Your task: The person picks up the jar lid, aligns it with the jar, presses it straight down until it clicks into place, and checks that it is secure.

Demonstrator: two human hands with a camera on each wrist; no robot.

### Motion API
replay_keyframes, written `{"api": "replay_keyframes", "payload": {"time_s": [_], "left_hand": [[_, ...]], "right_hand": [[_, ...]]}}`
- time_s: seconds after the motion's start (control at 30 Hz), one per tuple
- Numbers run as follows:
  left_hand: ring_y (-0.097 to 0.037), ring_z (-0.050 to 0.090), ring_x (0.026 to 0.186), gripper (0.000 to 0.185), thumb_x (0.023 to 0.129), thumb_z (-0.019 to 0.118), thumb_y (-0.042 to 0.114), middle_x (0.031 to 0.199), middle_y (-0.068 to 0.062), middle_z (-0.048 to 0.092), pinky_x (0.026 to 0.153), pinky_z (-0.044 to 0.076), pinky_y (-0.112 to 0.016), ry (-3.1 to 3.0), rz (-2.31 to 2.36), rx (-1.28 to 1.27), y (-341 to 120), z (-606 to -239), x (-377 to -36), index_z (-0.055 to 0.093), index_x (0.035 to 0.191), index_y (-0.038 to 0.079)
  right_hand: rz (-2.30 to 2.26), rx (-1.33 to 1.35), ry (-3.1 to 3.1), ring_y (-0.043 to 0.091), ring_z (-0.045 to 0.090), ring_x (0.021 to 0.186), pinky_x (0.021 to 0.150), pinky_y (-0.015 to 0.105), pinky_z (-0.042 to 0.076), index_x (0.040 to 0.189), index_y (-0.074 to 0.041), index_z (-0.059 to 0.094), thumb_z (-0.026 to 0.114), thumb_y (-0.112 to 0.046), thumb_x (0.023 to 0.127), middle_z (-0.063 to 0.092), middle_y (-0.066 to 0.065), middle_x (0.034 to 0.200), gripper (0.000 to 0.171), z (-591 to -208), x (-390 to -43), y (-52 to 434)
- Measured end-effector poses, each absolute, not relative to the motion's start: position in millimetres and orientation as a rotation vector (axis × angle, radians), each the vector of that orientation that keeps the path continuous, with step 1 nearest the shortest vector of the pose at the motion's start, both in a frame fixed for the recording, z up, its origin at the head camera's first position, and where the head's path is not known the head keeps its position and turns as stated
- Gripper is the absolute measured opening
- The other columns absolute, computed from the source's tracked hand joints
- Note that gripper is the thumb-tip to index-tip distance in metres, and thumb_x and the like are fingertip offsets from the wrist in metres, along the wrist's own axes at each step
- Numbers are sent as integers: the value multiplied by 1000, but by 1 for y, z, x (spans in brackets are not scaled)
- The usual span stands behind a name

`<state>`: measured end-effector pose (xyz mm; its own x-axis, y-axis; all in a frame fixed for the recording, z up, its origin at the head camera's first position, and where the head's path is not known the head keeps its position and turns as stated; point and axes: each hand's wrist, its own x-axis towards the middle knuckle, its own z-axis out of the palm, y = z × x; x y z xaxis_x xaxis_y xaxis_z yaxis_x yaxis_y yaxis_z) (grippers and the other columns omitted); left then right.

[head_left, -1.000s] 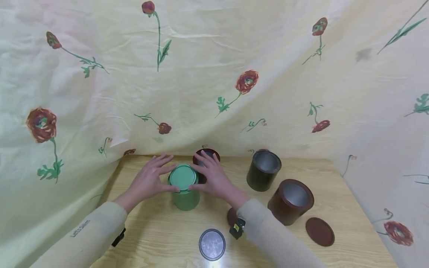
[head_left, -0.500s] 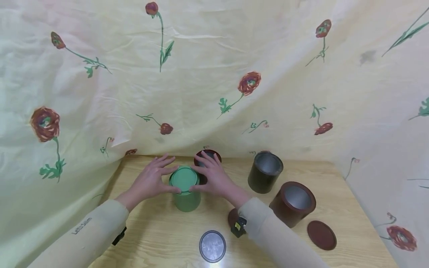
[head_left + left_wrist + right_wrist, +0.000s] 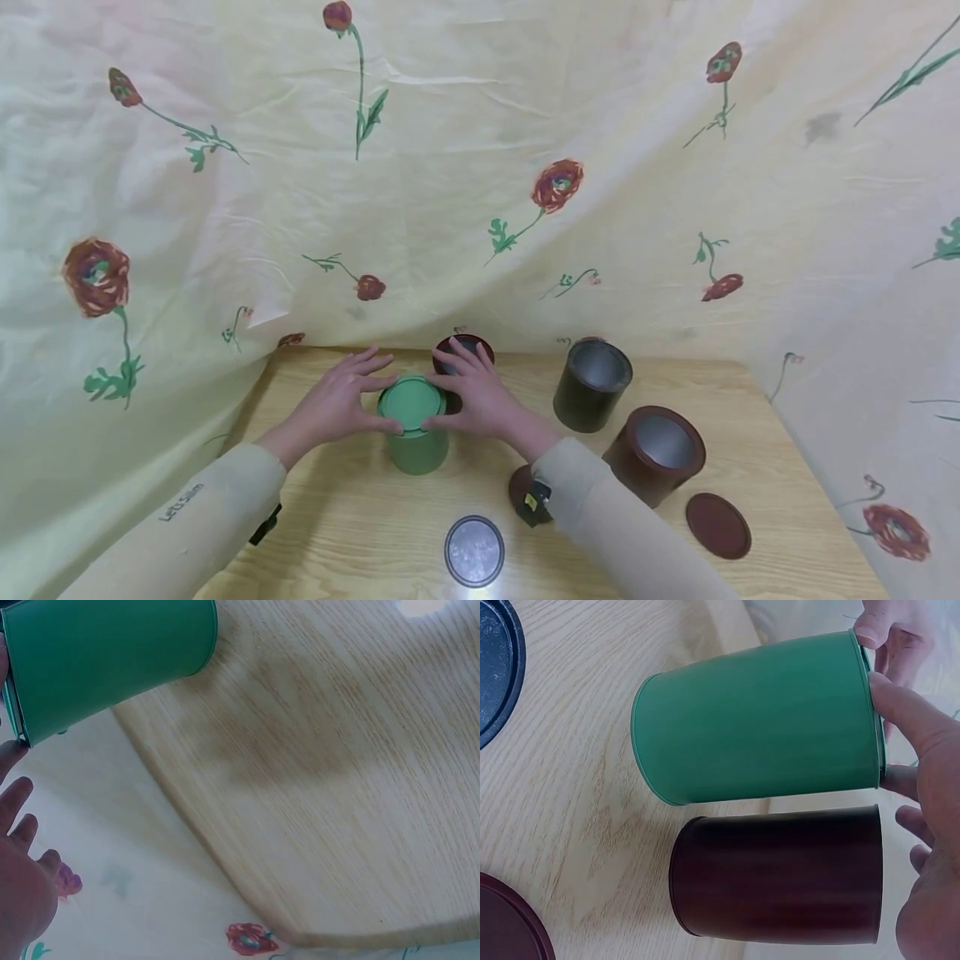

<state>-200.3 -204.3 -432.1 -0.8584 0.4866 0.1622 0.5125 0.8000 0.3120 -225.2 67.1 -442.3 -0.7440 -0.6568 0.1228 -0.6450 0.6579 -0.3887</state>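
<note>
A green metal canister (image 3: 417, 456) stands upright on the wooden table, with a round green lid (image 3: 411, 403) at its top. My left hand (image 3: 337, 406) holds the lid's left edge between thumb and forefinger. On the opposite edge, my right hand (image 3: 480, 397) does the same, its other fingers spread. In the right wrist view, a thin dark gap shows between the lid and the rim of the green canister (image 3: 757, 724); whether the lid is fully seated I cannot tell. Right beside it stands a dark red canister (image 3: 780, 877), partly hidden behind my right hand in the head view.
An uncovered black canister (image 3: 581, 404) and an uncovered brown-red canister (image 3: 633, 462) stand to the right. A dark red lid (image 3: 717, 525) lies near them, and a grey-faced lid (image 3: 475, 550) in front. Another dark red lid (image 3: 518, 492) is partly under my right wrist. Flowered cloth (image 3: 450, 208) hangs behind.
Both hands have stayed at the lid's edges with little movement. The lid looks slightly more level on the canister than a second ago. The head view has shifted a little.
</note>
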Motion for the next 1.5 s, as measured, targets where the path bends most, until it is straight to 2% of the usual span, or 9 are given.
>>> {"api": "replay_keyframes", "payload": {"time_s": [0.53,0.87,1.5], "left_hand": [[-46,34,156,81,84,84,63,162,-14,51,118,36,-72,-2939,-527,-868,-216,-433,-198,68,145,11],[-46,35,155,80,84,83,64,162,-15,51,119,37,-70,-2906,-493,-857,-217,-434,-193,70,144,12],[-45,35,156,72,88,82,60,164,-13,49,119,35,-71,-2906,-540,-862,-214,-436,-192,70,144,16]], "right_hand": [[-574,-1108,2841,36,8,166,130,65,-1,150,-17,65,78,-55,94,35,12,173,69,-436,-219,63],[-535,-1105,2842,34,7,166,131,64,-1,156,-18,58,76,-57,95,31,10,175,74,-434,-215,61],[-564,-1115,2844,37,8,166,130,67,1,154,-21,61,71,-53,101,34,12,173,63,-436,-210,64]]}}
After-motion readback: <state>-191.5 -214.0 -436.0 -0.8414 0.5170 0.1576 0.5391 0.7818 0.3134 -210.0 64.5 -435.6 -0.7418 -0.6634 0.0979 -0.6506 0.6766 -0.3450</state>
